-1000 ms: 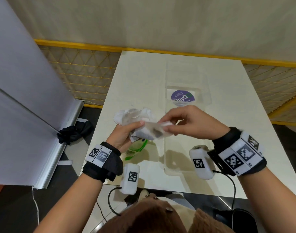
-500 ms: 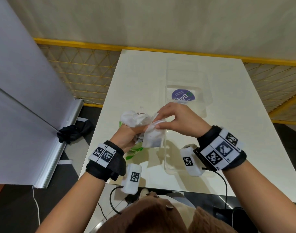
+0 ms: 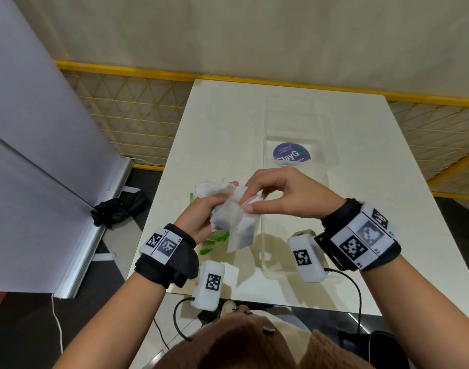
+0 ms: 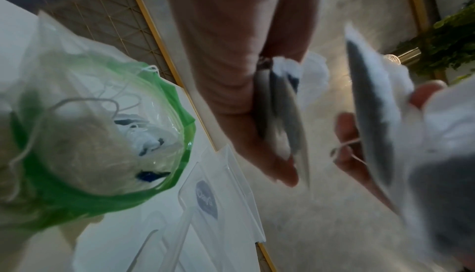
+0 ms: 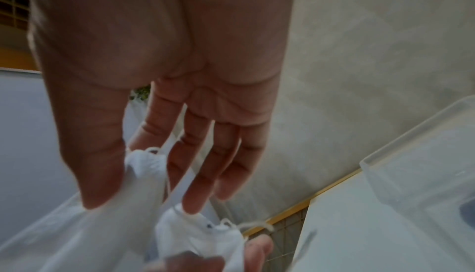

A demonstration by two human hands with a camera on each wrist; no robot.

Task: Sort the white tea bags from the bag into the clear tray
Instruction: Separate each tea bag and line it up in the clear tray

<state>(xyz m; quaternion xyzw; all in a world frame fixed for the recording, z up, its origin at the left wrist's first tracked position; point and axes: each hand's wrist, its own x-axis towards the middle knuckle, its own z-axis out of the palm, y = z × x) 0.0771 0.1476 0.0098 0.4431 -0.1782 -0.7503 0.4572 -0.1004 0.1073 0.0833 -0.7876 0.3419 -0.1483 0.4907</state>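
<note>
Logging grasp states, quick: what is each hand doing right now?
Left hand: grips a bunch of white paper tea bags.
Right hand: pinches one white paper tea bag by its top.

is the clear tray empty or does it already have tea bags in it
Empty, as far as shown: the clear tray shows only a purple sticker through its floor; its near end is partly hidden by the right hand.

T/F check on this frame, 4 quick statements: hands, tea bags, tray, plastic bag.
1. Both hands hold tea bags. True: left hand grips a bunch, right hand pinches one.
2. The clear tray already holds several tea bags. False: only a purple sticker shows inside it.
3. The green-rimmed plastic bag lies on the table. True.
4. The right hand is inside the plastic bag. False: it is above the table at the tea bags.
</note>
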